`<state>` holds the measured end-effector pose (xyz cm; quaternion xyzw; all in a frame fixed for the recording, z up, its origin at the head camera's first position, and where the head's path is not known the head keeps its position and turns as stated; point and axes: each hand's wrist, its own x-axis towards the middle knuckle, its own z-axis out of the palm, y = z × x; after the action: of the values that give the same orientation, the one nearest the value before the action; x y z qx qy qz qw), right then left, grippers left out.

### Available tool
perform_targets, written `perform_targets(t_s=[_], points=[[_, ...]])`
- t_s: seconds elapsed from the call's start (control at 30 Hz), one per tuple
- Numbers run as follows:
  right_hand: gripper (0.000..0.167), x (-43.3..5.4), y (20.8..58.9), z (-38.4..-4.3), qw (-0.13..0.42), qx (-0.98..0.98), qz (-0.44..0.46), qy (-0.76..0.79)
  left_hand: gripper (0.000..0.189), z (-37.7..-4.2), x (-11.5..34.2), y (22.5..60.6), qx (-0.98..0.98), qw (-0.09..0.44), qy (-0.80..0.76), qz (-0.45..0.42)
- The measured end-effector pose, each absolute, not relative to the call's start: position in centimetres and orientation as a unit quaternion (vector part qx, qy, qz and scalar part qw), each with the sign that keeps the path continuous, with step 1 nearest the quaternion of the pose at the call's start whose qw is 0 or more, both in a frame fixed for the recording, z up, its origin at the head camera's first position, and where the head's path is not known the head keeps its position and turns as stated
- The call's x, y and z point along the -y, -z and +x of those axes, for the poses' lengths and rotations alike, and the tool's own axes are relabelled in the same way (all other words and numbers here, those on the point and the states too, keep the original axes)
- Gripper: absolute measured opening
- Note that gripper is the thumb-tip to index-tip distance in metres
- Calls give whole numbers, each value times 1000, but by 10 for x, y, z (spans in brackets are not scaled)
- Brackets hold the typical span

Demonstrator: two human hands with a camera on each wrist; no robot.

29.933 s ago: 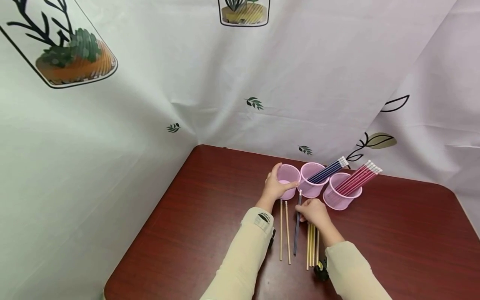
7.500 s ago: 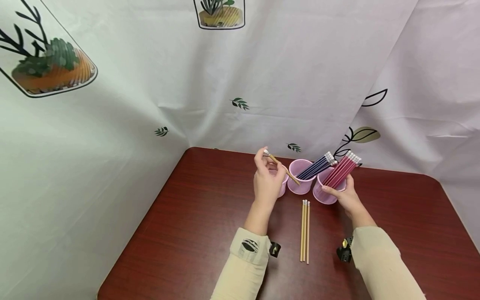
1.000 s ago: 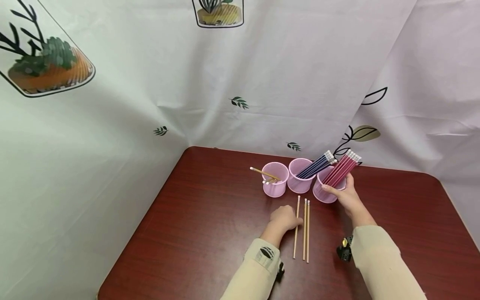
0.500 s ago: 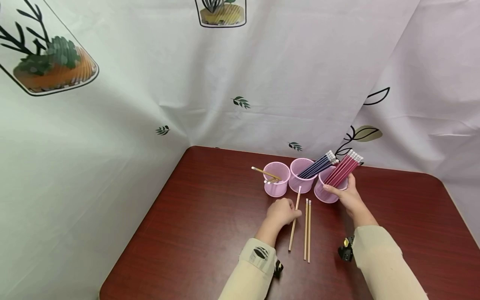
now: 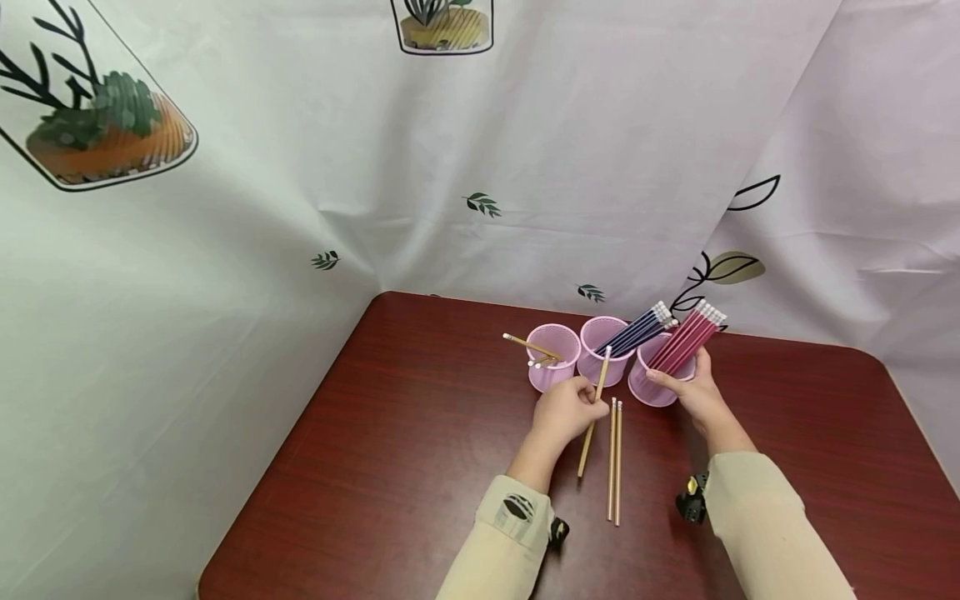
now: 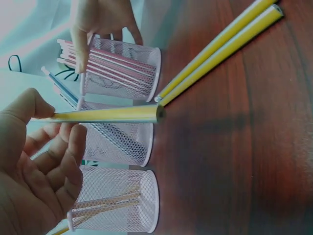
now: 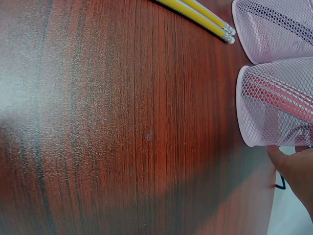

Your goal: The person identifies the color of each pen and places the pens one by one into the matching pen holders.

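My left hand [image 5: 562, 412] pinches a gold pencil [image 6: 107, 115] between thumb and fingers, white eraser end up. That pencil is raised off the table, tilted, just in front of the middle pink mesh cup [image 5: 589, 365]. My right hand [image 5: 702, 400] grips the side of the right pink mesh cup [image 7: 259, 105], which holds several pink-red pencils [image 5: 686, 337]. Several dark blue pencils [image 5: 633, 335] lean in the middle cup. Gold pencils [image 5: 531, 343] rest in the left mesh cup [image 5: 553, 381]. Two more gold pencils [image 5: 615, 467] lie side by side on the table.
The three cups stand in a row near the back edge of the dark red-brown table [image 5: 360, 450]. Behind it hangs a white patterned cloth [image 5: 420, 167]. A small black device [image 5: 692, 500] is worn at the right wrist.
In the last second my left hand lifted the gold pencil and moved it toward the cups; the right hand stayed. At 29.9 s ago, my left hand held the left cup, my right a blue pencil.
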<state>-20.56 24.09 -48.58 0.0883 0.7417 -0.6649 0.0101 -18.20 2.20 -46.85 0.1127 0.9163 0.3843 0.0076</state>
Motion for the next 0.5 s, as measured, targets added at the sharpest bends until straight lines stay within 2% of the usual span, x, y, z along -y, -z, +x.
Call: perform_targets(t_s=[0.27,0.5], points=[[93,-241,489,-207,4,-743,85,664,10,-182,-21,464,-905,-21,-409,119],[95,-244,501,-210,-10,-749,86,657,11,-181,-18,461,-899,-105,-406,125]])
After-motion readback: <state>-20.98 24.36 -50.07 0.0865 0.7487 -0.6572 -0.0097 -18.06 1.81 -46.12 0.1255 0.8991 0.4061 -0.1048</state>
